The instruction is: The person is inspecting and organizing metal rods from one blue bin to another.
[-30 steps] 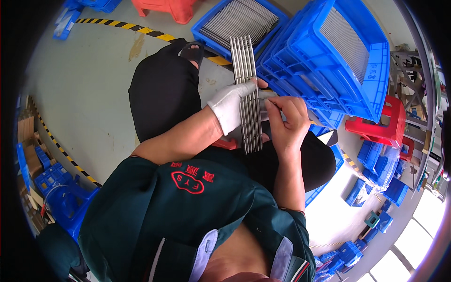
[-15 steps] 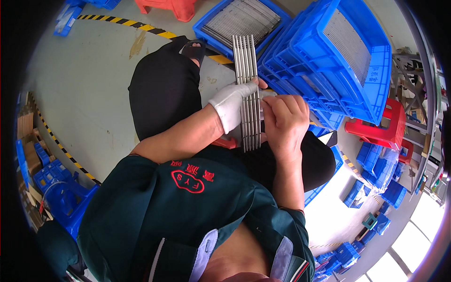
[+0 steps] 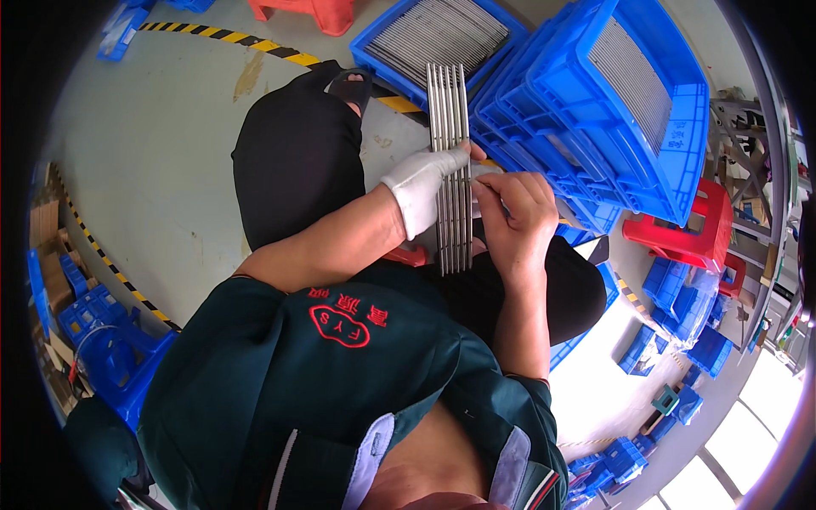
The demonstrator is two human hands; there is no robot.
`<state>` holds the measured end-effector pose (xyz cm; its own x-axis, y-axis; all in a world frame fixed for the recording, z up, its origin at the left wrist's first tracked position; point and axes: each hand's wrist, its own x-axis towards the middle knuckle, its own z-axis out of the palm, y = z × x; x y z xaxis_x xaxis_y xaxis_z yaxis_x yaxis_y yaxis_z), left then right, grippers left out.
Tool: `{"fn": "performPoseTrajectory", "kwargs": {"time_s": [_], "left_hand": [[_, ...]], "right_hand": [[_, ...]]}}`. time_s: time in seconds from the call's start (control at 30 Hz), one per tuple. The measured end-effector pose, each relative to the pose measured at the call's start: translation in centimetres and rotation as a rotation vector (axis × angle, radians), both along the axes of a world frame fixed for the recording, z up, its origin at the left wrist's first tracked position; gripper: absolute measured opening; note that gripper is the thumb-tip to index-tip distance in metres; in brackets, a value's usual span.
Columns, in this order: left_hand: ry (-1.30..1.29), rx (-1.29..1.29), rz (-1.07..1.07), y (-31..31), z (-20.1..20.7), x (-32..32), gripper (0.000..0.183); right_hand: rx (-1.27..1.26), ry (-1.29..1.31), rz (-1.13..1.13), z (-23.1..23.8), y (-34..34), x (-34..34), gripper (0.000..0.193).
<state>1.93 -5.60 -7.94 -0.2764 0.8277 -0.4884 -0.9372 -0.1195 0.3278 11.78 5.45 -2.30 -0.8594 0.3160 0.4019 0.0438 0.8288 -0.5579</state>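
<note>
head: left fingers [image 3: 478,153] hold metal rods [image 3: 450,110]

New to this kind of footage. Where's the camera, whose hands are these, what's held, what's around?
There's no robot here: it's a person working with their own hands. Every picture comes from a wide fisheye camera worn on the head and looking down, so straight edges bend and the person's own shirt fills the lower part.

The left hand, in a white glove with bare fingertips showing, grips a flat row of thin metal rods. The right hand is at the row's right side, fingers bent; whether it touches the rods is hard to tell.

No tabletop shows under the hands. Beyond them, a blue crate holds more thin rods; to the right are stacked blue crates and a red stool.
</note>
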Motion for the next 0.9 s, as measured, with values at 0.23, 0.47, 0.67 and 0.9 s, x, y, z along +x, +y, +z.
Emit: {"fn": "performPoseTrajectory", "kwargs": {"time_s": [0.23, 0.47, 0.67, 0.9], "left_hand": [[-0.012, -0.023, 0.007, 0.1, 0.3, 0.0, 0.019], [-0.010, 0.002, 0.008, 0.0, 0.4, 0.1, 0.020], [-0.057, 0.016, 0.019, -0.1, 0.7, 0.0, 0.022], [-0.103, 0.059, 0.019, 0.0, 0.5, 0.0, 0.022]], "right_hand": [[0.130, -0.006, 0.045, 0.3, -0.1, -0.3, 0.009], [0.157, 0.006, 0.050, 0.6, -0.3, -0.4, 0.011], [-0.010, 0.042, 0.025, 0.1, -0.3, -0.2, 0.009], [0.013, -0.004, 0.032, 0.3, -0.2, -0.1, 0.009]]}}
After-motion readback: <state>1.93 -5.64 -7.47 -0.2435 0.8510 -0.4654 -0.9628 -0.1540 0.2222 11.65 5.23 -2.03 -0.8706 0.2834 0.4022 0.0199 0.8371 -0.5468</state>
